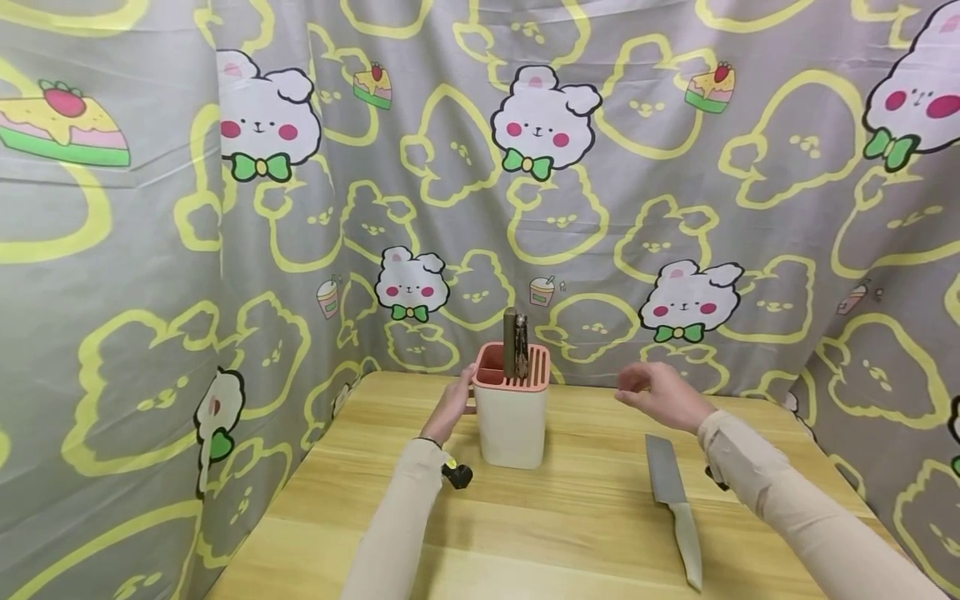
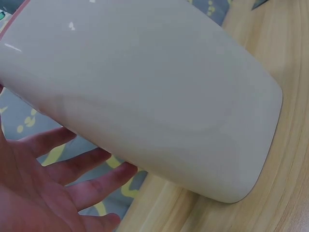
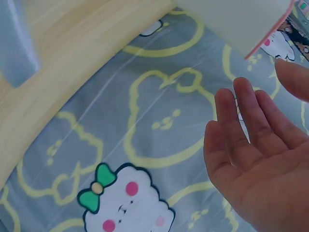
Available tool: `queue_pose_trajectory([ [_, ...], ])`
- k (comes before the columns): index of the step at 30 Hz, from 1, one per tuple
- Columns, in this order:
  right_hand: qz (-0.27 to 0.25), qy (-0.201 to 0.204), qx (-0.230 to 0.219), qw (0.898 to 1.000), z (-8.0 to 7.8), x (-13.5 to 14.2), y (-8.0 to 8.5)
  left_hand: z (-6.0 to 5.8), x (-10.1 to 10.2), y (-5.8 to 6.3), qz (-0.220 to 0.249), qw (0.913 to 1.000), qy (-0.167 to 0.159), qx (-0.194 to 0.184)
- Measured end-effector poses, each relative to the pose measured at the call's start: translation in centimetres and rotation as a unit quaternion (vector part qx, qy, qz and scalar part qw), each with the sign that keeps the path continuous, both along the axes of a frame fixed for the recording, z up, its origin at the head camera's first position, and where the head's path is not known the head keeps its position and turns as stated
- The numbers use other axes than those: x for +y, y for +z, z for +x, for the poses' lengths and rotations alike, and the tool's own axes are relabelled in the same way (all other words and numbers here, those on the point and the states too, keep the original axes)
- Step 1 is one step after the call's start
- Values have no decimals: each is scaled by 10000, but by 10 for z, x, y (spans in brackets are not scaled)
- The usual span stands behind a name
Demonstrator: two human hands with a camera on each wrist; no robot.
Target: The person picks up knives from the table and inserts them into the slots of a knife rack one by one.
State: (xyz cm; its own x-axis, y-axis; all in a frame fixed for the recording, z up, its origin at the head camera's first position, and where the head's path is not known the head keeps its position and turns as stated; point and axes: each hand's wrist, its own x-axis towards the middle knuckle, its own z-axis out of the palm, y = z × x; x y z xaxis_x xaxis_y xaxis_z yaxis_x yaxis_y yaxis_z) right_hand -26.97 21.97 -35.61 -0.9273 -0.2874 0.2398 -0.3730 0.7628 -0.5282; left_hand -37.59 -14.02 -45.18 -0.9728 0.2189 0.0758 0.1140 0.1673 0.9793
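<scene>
A cream knife holder (image 1: 512, 429) with a pink slotted top stands upright on the table. Two handles rise from its slots: an olive handle (image 1: 510, 343) and a dark mottled handle (image 1: 522, 346). My left hand (image 1: 453, 406) is at the holder's left side; in the left wrist view its fingers (image 2: 91, 191) are spread and fairly straight along the wall. To the right of the holder, my right hand (image 1: 660, 394) hovers above the table with loosely bent fingers and holds nothing. Below it lies a cleaver (image 1: 663, 471), its pale handle pointing towards me.
The wooden table (image 1: 570, 533) carries the holder and cleaver. A grey curtain (image 1: 465, 208) with bear prints hangs close behind and along the sides of the table. A small black object (image 1: 457, 476) shows at my left wrist.
</scene>
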Motion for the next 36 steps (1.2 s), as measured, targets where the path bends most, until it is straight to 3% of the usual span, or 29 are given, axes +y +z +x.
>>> queue_pose_trajectory([
  [14, 990, -321, 292, 9941, 42, 42, -39, -1, 2, 4, -95, 10000, -22, 3],
  [22, 1223, -449, 313, 9910, 58, 72, -65, -2, 5, 6, -109, 9999, 45, -16],
  [31, 1555, -579, 158, 9860, 69, 96, -92, -3, 1, 5, -137, 9998, 77, -93],
  [36, 1536, -620, -185, 9860, 75, 102, -102, -3, -1, 4, -155, 9997, 92, -183],
])
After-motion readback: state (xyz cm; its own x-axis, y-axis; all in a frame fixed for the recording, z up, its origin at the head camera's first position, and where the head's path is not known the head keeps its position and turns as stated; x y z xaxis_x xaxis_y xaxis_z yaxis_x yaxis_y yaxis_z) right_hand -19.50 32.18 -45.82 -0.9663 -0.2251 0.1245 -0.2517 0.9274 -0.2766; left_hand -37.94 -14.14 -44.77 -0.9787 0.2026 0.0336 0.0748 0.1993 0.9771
